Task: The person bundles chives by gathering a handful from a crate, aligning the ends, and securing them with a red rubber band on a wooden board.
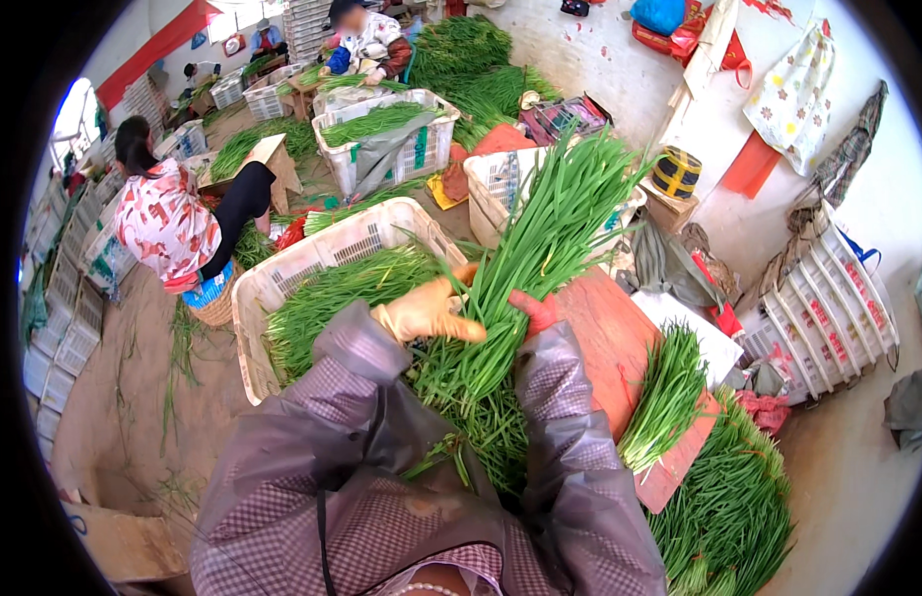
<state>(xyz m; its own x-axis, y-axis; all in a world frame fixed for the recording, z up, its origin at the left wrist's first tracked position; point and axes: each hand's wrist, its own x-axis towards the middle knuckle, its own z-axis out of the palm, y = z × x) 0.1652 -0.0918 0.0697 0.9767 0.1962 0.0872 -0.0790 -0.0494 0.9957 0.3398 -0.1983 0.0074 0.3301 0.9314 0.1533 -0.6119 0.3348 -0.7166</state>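
Long green garlic chives [555,223] form a loose bunch slanting up and to the right in front of me. My right hand [536,312], in a reddish glove, grips this bunch from its right side; most of its fingers are hidden by the leaves. My left hand [429,310] wears a yellow-orange glove and is at the bunch's left side, with thumb and fingers apart. Below both hands, more chives lie in my lap. A smaller chive bunch [667,397] rests on the red board [605,343] at my right.
A white crate [250,333] of chives stands at my left front. Chive bunches [729,507] are piled on the floor at lower right. Further crates [436,149] stand ahead. A seated person [168,214] is at left; another person [366,45] works farther back.
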